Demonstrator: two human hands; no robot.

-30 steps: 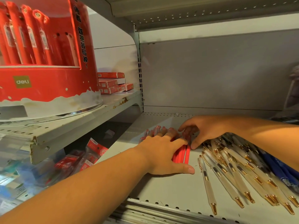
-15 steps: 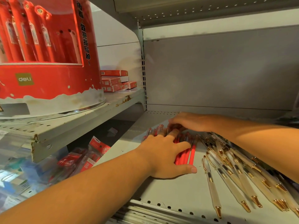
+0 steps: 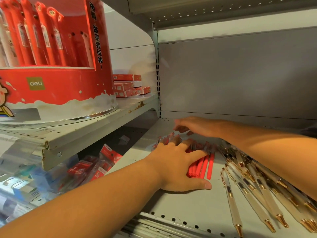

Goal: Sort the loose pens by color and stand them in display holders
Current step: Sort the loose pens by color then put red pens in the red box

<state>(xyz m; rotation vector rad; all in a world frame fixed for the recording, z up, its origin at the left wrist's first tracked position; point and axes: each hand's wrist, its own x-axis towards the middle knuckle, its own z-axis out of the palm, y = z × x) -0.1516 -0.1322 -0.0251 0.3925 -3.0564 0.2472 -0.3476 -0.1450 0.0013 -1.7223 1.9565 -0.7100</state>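
Note:
A bunch of red pens [image 3: 205, 164] lies side by side on the grey shelf [image 3: 197, 206]. My left hand [image 3: 175, 166] lies flat over their left half, fingers spread and thumb out along the shelf. My right hand [image 3: 193, 126] reaches in from the right, past the pens' far ends, with its fingers loosely bent just above them; whether it touches them is unclear. Several cream pens with gold tips [image 3: 253, 191] fan out on the right, partly under my right forearm. A round red display holder [image 3: 51, 79] with red pens standing in it sits on the upper left shelf.
Flat red boxes [image 3: 128, 86] are stacked behind the display holder. Red packaged goods [image 3: 96, 165] and clear boxes lie on the lower left shelf. The grey back panel [image 3: 240, 74] closes the shelf behind the pens. A perforated rail [image 3: 180, 220] runs along the front edge.
My right hand has slid left and farther back, from the red pens' right side to behind their far ends. My left hand stays flat on the red pens. The view moved closer.

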